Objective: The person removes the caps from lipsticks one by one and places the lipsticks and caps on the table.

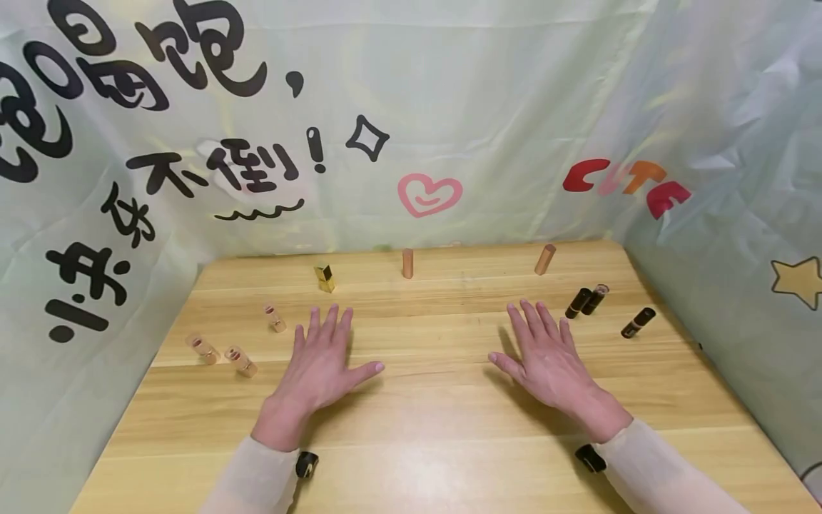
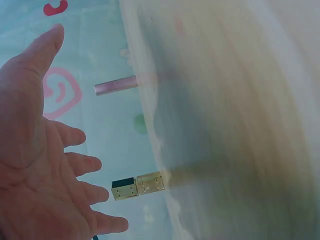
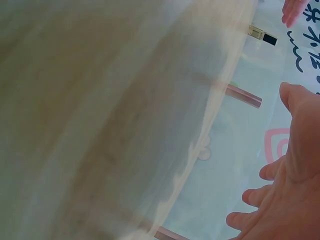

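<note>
My left hand (image 1: 323, 364) is held palm down over the wooden table (image 1: 424, 428), fingers spread and holding nothing. Its fingertips point toward a gold lipstick tube (image 1: 325, 278), which in the left wrist view (image 2: 137, 186) stands upright with a dark top face. Left of that hand are three pink lipstick tubes (image 1: 240, 362) with clear-looking caps. My right hand (image 1: 546, 360) is likewise spread and bare, its shadow falling on the wood beside it. Nearest to it is a black lipstick tube (image 1: 578, 303), with two more black tubes (image 1: 638, 323) further right.
Two rose-gold tubes stand along the back, one at the middle (image 1: 407, 264) and one at the right (image 1: 544, 260). A printed cloth (image 1: 501, 107) with lettering and a pink heart hangs behind the table and along both sides. Black wrist devices (image 1: 307, 465) show at both sleeves.
</note>
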A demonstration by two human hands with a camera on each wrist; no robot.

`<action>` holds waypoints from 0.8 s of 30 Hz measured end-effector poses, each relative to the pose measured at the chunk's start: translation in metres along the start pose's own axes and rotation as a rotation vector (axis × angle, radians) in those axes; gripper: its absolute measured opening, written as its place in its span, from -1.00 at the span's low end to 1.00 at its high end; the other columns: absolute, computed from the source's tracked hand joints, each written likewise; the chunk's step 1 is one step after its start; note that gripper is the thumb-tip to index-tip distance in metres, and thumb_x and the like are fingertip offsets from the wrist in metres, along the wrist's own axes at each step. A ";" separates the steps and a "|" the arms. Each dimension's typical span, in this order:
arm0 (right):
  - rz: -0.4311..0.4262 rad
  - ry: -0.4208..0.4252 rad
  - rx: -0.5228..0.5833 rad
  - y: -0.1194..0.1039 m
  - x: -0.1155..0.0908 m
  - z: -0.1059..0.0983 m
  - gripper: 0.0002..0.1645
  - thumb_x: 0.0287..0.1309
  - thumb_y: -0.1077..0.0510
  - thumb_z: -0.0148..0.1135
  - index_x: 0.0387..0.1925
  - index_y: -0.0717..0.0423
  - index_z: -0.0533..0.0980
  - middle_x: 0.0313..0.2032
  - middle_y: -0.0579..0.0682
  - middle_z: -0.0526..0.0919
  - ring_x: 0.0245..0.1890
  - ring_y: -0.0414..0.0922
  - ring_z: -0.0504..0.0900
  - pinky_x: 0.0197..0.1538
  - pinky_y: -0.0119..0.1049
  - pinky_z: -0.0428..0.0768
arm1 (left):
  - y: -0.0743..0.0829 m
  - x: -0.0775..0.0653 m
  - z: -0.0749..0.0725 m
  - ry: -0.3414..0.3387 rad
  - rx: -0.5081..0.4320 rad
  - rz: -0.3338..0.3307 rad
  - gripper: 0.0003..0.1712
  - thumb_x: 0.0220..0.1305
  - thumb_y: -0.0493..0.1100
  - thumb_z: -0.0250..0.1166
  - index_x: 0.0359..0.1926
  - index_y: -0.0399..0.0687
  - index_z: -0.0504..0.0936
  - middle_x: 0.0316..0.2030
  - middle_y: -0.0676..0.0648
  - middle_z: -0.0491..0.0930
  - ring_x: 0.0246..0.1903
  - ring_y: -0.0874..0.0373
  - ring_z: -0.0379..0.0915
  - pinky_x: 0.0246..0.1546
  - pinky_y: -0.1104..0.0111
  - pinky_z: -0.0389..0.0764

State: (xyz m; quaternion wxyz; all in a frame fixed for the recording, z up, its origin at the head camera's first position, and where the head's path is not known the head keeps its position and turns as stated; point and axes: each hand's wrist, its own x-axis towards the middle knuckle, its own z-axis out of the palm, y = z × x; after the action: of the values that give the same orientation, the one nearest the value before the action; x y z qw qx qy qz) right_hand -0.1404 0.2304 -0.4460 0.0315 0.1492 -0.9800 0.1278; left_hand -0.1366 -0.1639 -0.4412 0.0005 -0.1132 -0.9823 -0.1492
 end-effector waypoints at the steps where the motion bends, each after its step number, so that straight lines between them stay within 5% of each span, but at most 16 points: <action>1: -0.005 0.005 0.003 0.000 0.001 0.000 0.14 0.47 -0.50 0.00 0.69 0.13 -0.05 0.64 0.34 -0.02 0.63 0.42 -0.09 0.48 0.58 -0.05 | 0.001 0.001 0.000 0.003 -0.003 0.002 0.36 0.22 0.68 0.17 0.70 -0.09 -0.02 0.68 -0.29 -0.14 0.65 -0.37 -0.41 0.52 -0.43 -0.17; 7: -0.066 0.082 0.042 -0.002 0.006 0.002 0.06 0.51 -0.29 0.14 0.63 0.30 0.01 0.59 0.43 0.07 0.58 0.44 0.04 0.52 0.46 0.11 | 0.007 0.007 0.000 0.033 -0.046 0.009 0.21 0.29 0.61 0.18 0.65 -0.07 0.16 0.66 -0.31 -0.03 0.64 -0.39 -0.28 0.55 -0.37 -0.07; 13: -0.108 0.182 0.132 -0.012 0.022 0.001 -0.07 0.47 -0.07 0.29 0.56 0.36 0.15 0.52 0.41 0.23 0.50 0.40 0.23 0.49 0.37 0.26 | 0.017 0.021 -0.004 0.131 -0.162 -0.044 -0.23 0.44 0.28 0.32 0.42 -0.11 0.51 0.55 -0.33 0.26 0.58 -0.38 0.04 0.53 -0.23 0.20; 18: -0.132 0.227 0.200 -0.028 0.052 -0.002 -0.22 0.49 0.02 0.28 0.51 0.34 0.26 0.46 0.37 0.34 0.44 0.35 0.33 0.43 0.32 0.38 | 0.028 0.042 -0.005 0.193 -0.267 -0.101 -0.43 0.43 0.12 0.40 0.29 -0.11 0.63 0.43 -0.27 0.44 0.46 -0.30 0.28 0.45 -0.13 0.38; 24: -0.135 0.271 0.329 -0.052 0.097 -0.009 -0.37 0.46 0.08 0.32 0.41 0.28 0.42 0.38 0.29 0.49 0.40 0.26 0.43 0.41 0.23 0.46 | 0.042 0.071 -0.004 0.219 -0.433 -0.147 -0.43 0.42 0.11 0.41 0.29 -0.09 0.61 0.37 -0.20 0.50 0.38 -0.24 0.38 0.38 -0.06 0.47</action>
State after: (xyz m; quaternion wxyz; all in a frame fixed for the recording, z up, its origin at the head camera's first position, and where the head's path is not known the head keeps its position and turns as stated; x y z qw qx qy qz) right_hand -0.2175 0.1571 -0.4146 0.1468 0.1990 -0.9206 0.3023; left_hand -0.1964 -0.1101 -0.4221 0.0717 -0.0221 -0.9270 -0.3674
